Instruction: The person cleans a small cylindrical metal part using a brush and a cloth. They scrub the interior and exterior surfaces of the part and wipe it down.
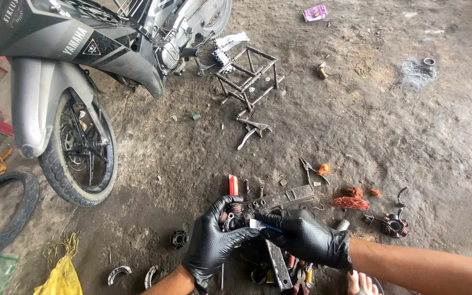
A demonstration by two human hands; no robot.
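Head view is showing two black-gloved hands working low over a dirt floor. The left hand (pixel 212 240) is curling its fingers around a round stator (pixel 235 217) with copper windings, cradling it from below, probably so it stays steady against the metal bar (pixel 281 198) just beyond it. The right hand (pixel 306 238) is pinching a small blue-and-white tool (pixel 258 224) narrowly between thumb and fingertips, its tip touching the stator; what kind of tool it is I cannot tell. Stripped copper wire (pixel 350 203) is lying in loose clumps to the right, near a second stator (pixel 394 224), and pliers (pixel 308 170) are resting just beyond the bar, all within reach. A red-and-white packet (pixel 233 185), narrow and upright, is sitting just behind the left hand. Far off, a small purple packet (pixel 315 12) is lying flat on the dirt. A grey scooter (pixel 77 60) is standing at left, with a metal frame (pixel 248 76) beside it.
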